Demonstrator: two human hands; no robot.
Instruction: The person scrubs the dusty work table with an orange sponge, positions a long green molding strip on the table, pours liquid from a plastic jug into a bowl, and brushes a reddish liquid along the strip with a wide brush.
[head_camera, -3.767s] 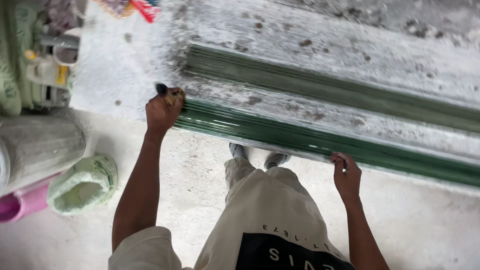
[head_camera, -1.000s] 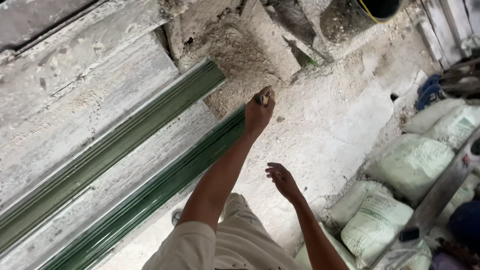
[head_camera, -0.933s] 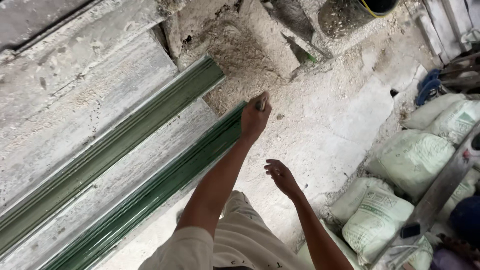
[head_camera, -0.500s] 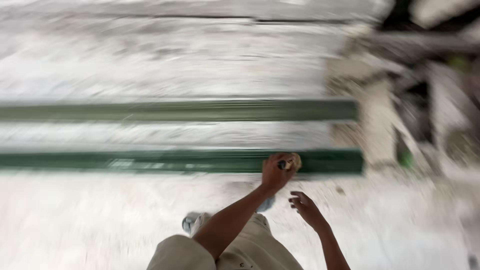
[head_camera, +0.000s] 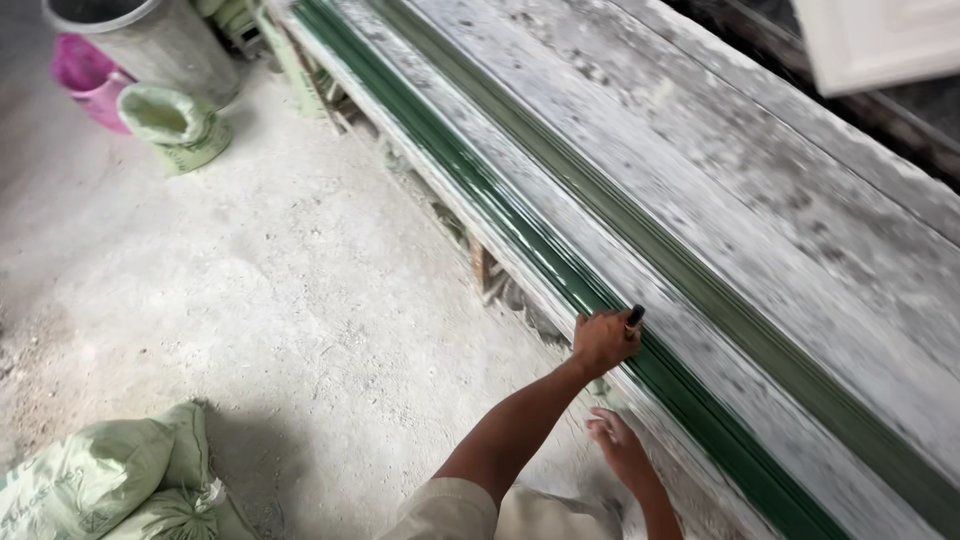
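My left hand (head_camera: 603, 340) is closed around a small tool with a dark tip (head_camera: 634, 317). It rests on the near long glossy green strip (head_camera: 520, 235), which runs along the edge of a dusty grey bench (head_camera: 700, 170). A second, duller green strip (head_camera: 770, 335) lies parallel to it, farther in. My right hand (head_camera: 620, 450) hovers lower, beside the bench's front edge. Its fingers are apart and it holds nothing.
A grey bucket (head_camera: 150, 40), a pink container (head_camera: 85, 75) and an open green sack (head_camera: 175, 125) stand at the far left on the dusty floor. Tied green sacks (head_camera: 90, 480) lie at the bottom left. A wooden support (head_camera: 480, 265) shows under the bench.
The view has swung round, so the strips now run diagonally away. My left hand has moved from the strip's end to a point along its length, still holding the tool. My right hand stays low and empty.
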